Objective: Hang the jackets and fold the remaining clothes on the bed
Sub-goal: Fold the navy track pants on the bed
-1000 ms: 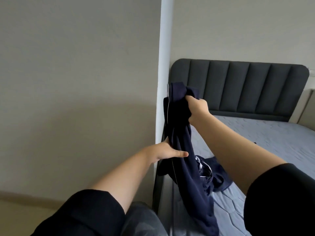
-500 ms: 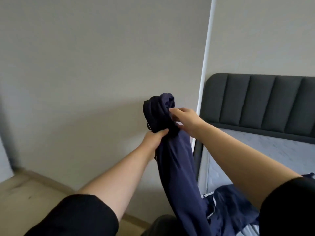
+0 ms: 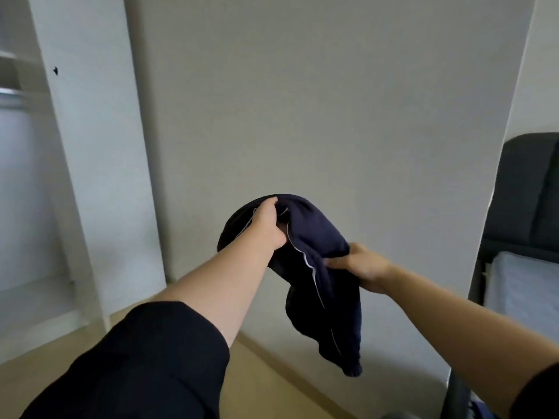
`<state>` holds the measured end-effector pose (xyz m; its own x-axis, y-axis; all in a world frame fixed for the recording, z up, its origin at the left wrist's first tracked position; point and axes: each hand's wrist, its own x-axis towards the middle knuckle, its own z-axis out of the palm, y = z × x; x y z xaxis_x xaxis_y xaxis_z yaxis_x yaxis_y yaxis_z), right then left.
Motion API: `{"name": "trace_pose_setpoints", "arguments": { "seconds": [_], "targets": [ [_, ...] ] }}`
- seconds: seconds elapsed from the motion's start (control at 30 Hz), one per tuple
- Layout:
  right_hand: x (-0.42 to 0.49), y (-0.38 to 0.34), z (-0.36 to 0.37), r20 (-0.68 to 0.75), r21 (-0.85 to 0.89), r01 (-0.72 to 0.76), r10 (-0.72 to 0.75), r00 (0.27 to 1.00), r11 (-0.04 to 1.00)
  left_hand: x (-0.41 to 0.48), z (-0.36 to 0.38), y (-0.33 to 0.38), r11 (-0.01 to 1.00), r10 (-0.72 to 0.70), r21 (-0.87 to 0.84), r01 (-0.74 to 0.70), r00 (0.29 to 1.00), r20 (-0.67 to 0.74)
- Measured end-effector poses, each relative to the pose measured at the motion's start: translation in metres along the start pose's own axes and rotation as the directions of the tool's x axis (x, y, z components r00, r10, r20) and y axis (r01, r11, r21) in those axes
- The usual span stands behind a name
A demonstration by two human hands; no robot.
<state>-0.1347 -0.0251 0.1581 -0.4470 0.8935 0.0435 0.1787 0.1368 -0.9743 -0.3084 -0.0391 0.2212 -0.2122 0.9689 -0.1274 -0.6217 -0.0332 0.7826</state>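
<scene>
The navy jacket (image 3: 314, 234) hangs in the air in front of the person, held up between both hands before a plain pale wall (image 3: 302, 101) and well clear of the wooden floor (image 3: 272, 373). The left hand (image 3: 267, 226) is at the bunched top of the garment, thumb on the outside and fingers buried in the fold, gripping the cloth. The right hand (image 3: 364, 266), somewhat blurred, is lower and to the right, thumb above and fingers beneath, pinching the jacket's side edge. From there the rest of the fabric droops in a long, loose fold below both hands. A thin white piping line (image 3: 311, 267) runs down the cloth. At the right edge stand the bed's dark padded headboard (image 3: 532, 192) and pale mattress (image 3: 520, 285); a white wardrobe panel (image 3: 90, 146) stands at the left.
</scene>
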Motion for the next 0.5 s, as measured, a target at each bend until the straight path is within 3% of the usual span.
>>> {"name": "trace_pose_setpoints", "arguments": {
  "seconds": [0.07, 0.13, 0.17, 0.2, 0.3, 0.5],
  "targets": [
    [0.009, -0.015, 0.01, -0.177, 0.103, 0.011, 0.007, 0.984, 0.995, -0.007, -0.011, 0.01, 0.949, -0.095, 0.307, 0.067, 0.992, 0.079],
    [0.016, -0.037, 0.017, -0.283, 0.139, 0.007, 0.033, 0.959, 0.99, -0.009, -0.022, 0.019, 0.747, -0.109, 0.663, 0.048, 0.993, 0.052],
    [0.02, -0.048, 0.021, -0.317, 0.082, -0.004, 0.03, 0.948, 0.997, -0.011, -0.026, 0.023, 0.65, -0.085, 0.76, 0.006, 0.994, 0.065],
    [0.023, -0.059, 0.025, -0.338, 0.019, -0.004, 0.01, 0.941, 1.0, -0.014, -0.029, 0.026, 0.596, -0.089, 0.802, -0.033, 0.99, 0.107],
    [0.028, -0.087, 0.041, -0.333, 0.005, 0.02, -0.017, 0.943, 1.0, -0.023, -0.031, 0.032, 0.591, -0.239, 0.804, -0.06, 0.94, 0.245],
    [0.029, -0.109, 0.047, -0.38, 0.361, 0.016, 0.132, 0.915, 0.932, -0.033, -0.033, 0.04, 0.536, -0.315, 0.822, -0.192, 0.858, 0.405]
  ]
}}
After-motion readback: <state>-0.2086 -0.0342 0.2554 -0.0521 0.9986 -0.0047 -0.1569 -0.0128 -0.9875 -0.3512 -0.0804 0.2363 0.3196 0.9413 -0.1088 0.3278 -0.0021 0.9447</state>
